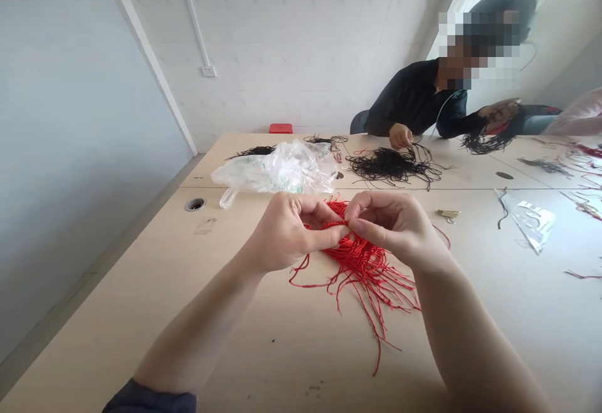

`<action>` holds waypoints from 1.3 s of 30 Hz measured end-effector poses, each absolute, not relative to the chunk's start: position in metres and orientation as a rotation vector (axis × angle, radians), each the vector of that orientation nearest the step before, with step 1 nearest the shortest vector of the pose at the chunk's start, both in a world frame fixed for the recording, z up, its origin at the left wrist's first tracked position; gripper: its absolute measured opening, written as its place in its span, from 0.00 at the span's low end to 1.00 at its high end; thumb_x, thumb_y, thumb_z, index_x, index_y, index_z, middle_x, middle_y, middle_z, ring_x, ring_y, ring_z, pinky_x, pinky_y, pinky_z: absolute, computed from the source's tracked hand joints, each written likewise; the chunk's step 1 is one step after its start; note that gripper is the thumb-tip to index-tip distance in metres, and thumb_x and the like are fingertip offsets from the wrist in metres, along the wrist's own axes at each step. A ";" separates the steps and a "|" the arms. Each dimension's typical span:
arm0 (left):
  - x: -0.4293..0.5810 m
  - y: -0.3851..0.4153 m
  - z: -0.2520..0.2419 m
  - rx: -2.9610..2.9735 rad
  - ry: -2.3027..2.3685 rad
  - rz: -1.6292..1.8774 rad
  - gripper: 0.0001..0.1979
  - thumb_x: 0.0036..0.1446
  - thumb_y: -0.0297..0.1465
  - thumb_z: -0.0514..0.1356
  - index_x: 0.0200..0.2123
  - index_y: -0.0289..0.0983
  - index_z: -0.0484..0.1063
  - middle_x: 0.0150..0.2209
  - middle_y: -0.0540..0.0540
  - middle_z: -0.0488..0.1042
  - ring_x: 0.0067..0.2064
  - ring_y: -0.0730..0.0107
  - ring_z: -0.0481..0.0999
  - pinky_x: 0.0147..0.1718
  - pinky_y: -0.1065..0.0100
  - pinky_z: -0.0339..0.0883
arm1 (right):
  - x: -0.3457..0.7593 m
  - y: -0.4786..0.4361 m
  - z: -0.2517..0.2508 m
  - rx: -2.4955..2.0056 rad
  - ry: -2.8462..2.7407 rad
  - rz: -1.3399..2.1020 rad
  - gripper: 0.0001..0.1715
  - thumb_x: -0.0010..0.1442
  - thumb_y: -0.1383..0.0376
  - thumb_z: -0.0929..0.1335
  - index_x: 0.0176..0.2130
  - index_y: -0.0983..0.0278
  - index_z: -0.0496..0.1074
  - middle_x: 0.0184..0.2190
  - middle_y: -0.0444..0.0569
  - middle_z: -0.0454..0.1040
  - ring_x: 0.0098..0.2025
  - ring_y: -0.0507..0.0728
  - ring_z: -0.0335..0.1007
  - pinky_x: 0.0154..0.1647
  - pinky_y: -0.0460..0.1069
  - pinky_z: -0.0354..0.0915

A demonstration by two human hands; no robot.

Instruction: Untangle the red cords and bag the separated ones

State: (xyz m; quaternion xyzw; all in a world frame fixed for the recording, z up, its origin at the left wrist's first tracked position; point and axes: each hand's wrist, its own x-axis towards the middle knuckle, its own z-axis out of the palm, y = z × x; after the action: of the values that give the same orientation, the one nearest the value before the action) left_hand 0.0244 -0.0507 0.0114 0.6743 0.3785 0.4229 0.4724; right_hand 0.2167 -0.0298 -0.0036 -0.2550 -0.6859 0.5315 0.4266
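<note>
Left hand [286,231] and right hand [395,222] both pinching red cords [371,269] between fingertips, just above desk [141,287]; loose ends fanning over it. Firm pinch, strands separated, likely working best.

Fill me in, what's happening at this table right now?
The person's left hand and right hand meet fingertip to fingertip, pinching the top of a bundle of red cords. The loose ends of the bundle fan out on the wooden table. A crumpled plastic bag lies just behind the hands. Across the table, a co-worker's hand is at a pile of black cords.
</note>
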 end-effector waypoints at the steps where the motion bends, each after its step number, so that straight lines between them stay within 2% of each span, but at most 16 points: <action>1: 0.024 -0.051 0.012 1.657 0.937 1.027 0.02 0.48 0.25 0.67 0.27 0.36 0.77 0.25 0.49 0.77 0.28 0.74 0.72 0.26 0.72 0.66 | 0.218 -0.031 -0.002 -0.663 -1.729 1.316 0.07 0.57 0.64 0.72 0.32 0.66 0.72 0.21 0.41 0.66 0.19 0.44 0.54 0.16 0.42 0.50; 7: 0.026 -0.052 0.012 1.620 0.910 0.974 0.04 0.46 0.26 0.69 0.27 0.35 0.77 0.25 0.49 0.76 0.27 0.74 0.71 0.24 0.72 0.64 | 0.219 -0.031 -0.002 -0.645 -1.702 1.383 0.09 0.57 0.62 0.72 0.30 0.65 0.71 0.22 0.42 0.66 0.20 0.46 0.58 0.18 0.43 0.54; 15: 0.029 -0.049 0.007 1.493 0.861 0.973 0.06 0.49 0.30 0.68 0.25 0.35 0.74 0.23 0.50 0.74 0.26 0.75 0.72 0.29 0.70 0.66 | 0.210 -0.022 -0.011 -0.621 -1.510 1.630 0.09 0.53 0.62 0.72 0.27 0.63 0.70 0.16 0.37 0.58 0.16 0.45 0.51 0.17 0.44 0.49; 19: 0.028 -0.048 0.006 1.475 0.870 0.998 0.06 0.47 0.28 0.69 0.26 0.36 0.74 0.24 0.50 0.74 0.27 0.75 0.72 0.29 0.70 0.66 | 0.208 -0.020 -0.013 -0.630 -1.425 1.727 0.08 0.55 0.63 0.71 0.27 0.63 0.70 0.17 0.37 0.60 0.16 0.44 0.51 0.17 0.43 0.51; 25: 0.027 -0.046 0.005 1.496 0.877 1.014 0.06 0.47 0.27 0.68 0.25 0.36 0.71 0.24 0.51 0.71 0.27 0.75 0.70 0.26 0.71 0.63 | 0.211 -0.025 -0.009 -0.704 -1.550 1.500 0.10 0.56 0.60 0.72 0.29 0.65 0.71 0.21 0.41 0.67 0.21 0.47 0.60 0.20 0.44 0.55; 30: 0.027 -0.045 0.005 1.538 0.913 1.038 0.06 0.48 0.27 0.66 0.25 0.36 0.71 0.24 0.51 0.70 0.27 0.76 0.67 0.26 0.71 0.62 | 0.214 -0.030 -0.004 -0.807 -1.633 1.315 0.11 0.56 0.60 0.72 0.30 0.65 0.72 0.20 0.41 0.65 0.21 0.47 0.58 0.19 0.44 0.55; 39: 0.028 -0.046 0.005 1.622 0.965 1.030 0.07 0.45 0.29 0.69 0.25 0.36 0.73 0.24 0.50 0.71 0.28 0.74 0.69 0.26 0.71 0.64 | 0.214 -0.031 -0.003 -0.863 -1.692 1.277 0.10 0.57 0.62 0.71 0.29 0.66 0.71 0.21 0.43 0.68 0.21 0.46 0.57 0.18 0.43 0.54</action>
State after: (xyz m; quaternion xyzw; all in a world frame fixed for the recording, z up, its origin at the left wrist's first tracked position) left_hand 0.0277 -0.0459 0.0053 0.6635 0.3949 0.4215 0.4755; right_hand 0.2139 -0.0307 -0.0028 -0.3432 -0.6732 0.5080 0.4135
